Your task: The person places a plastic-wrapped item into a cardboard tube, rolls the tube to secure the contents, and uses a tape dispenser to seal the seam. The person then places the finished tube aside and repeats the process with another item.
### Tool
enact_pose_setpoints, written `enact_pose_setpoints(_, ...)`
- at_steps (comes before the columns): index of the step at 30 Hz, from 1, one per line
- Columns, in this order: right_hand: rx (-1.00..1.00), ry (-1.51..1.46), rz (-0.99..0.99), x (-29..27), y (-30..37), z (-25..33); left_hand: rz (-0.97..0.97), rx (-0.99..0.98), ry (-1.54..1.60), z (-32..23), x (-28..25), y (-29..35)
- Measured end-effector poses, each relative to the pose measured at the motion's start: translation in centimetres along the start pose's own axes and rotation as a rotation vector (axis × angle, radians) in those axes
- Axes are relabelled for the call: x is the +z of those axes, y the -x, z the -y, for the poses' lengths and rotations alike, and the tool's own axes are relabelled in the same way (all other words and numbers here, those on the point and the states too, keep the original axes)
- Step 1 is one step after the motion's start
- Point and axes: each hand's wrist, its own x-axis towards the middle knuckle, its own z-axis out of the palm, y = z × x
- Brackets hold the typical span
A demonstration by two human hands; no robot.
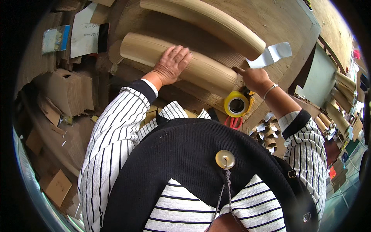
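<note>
At the far left, beyond the bench, flat cardboard pieces (65, 91) lie in loose stacks, and a white sheet (84, 34) leans above them next to a small blue packet (56, 38). The left hand (172, 63) lies flat and open on the near roll (181, 63), fingers spread over its top, pressing on it and not closed around anything. This roll is a long beige bundle that lies across the middle of the wooden bench (278, 23), with its right end near the bench's front edge. A second roll (205, 23) lies behind it, closer to the far side, well apart from the hand. At the right end of the near roll, the right hand (255, 79) touches the roll and pinches a white strip (270, 54) between the fingers; the strip sticks up and to the right. Just below this hand, a yellow tape roll (236, 104) stands at the front edge, and red scissors (234, 122) lie under it. Further right, small cardboard tubes (266, 135) stand in a group below the bench.
</note>
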Motion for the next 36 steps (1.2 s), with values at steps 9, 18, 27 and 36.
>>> enact_pose_setpoints(9, 0.227, -0.145, -0.148, 1.1, 7.1, -5.1, -0.017, 0.029, -0.024, 0.2, -0.3, -0.3)
enact_pose_setpoints(18, 0.231, -0.390, -0.812, -0.1, -1.9, -9.4, -0.002, 0.052, -0.059, 0.3, -0.4, -0.8)
enact_pose_setpoints(27, 0.128, -0.218, -1.058, -9.6, 2.9, -3.0, 0.130, -0.127, -0.007, -0.3, -1.0, -0.1)
enact_pose_setpoints(36, 0.179, -1.493, -1.102, -5.9, -2.3, -5.1, 0.113, -0.119, 0.030, -0.8, -2.4, -2.5)
